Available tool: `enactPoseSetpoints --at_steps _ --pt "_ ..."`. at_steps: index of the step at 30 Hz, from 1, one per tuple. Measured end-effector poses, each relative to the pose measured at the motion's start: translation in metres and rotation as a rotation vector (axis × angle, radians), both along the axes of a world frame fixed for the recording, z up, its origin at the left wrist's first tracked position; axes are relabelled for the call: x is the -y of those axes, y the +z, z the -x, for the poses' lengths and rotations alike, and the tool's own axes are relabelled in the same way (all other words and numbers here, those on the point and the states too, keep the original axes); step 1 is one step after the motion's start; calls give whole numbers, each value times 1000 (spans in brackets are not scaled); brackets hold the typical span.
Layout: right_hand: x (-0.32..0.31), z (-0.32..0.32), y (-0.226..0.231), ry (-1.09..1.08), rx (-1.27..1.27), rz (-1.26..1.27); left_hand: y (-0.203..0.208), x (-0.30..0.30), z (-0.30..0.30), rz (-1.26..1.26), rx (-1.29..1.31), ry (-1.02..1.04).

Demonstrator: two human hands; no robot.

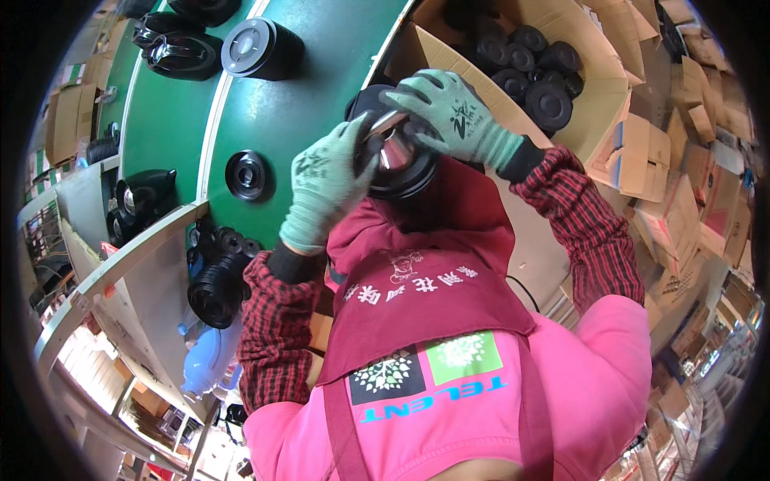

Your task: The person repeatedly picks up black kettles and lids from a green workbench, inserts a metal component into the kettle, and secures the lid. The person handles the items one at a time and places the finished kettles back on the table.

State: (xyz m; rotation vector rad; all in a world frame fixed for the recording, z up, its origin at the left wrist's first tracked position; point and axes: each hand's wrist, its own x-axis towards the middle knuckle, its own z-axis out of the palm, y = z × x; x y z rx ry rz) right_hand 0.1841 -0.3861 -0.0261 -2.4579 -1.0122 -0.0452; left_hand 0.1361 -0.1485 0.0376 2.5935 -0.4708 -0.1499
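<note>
Both my hands wear pale green work gloves with dark fingertips. Between them is a shiny silver metal part [395,152], set in or against black round plastic pieces [405,180] above my lap. My left hand [327,180] curls its fingers against the metal part from the left. From the upper right, my right hand [449,116] reaches over it, with thumb and fingers bent onto its upper side. The fingers hide part of it, so I cannot tell how it joins the black pieces. A black round lid [249,175] lies on the green table left of my left hand.
The green table [297,120] bears a stack of black lids [261,50] and glossy black jug-like bodies [183,54]. At the upper right, an open cardboard box [597,132] holds many black round parts [549,107]. More black parts [215,290] and a blue plastic bottle [208,361] are left of my arm.
</note>
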Motion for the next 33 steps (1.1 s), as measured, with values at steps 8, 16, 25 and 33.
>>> enactPoseSetpoints --at_steps 8,16,25,33 --pt "1 -2 -23 53 -17 -276 0 17 14 -119 -51 80" --pt "-16 -36 -47 162 -1492 -1632 11 23 14 -182 -86 4" --pt "-38 -35 -52 -140 -1542 -1493 9 27 19 -260 -134 110" --pt "-21 13 -58 299 -1243 -1717 -31 -12 1 181 -204 185"
